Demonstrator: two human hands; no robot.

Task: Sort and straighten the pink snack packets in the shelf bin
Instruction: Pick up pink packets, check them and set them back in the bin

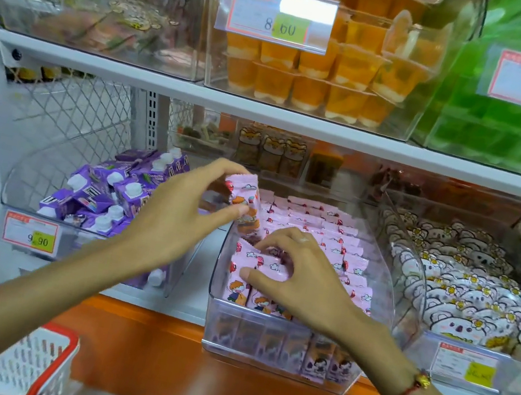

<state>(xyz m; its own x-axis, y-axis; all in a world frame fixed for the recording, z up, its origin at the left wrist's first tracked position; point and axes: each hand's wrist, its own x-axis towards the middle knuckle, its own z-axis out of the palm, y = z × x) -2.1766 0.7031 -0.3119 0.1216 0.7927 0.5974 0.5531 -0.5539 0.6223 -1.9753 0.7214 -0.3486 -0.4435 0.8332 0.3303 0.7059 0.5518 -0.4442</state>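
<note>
Inside clear bin (387,282), right fingers (264,245) pinch pink packets (316,228); left fingers (238,209) pinch one packet (246,200).

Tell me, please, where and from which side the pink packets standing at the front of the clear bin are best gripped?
Probably by their crimped top edges, coming from above. The front-row pink packets stand upright and tightly packed in the clear bin, so only their tops are free; the front wall blocks a frontal approach. The right hand already reaches down onto them there, while the left hand pinches a lifted packet.
</note>
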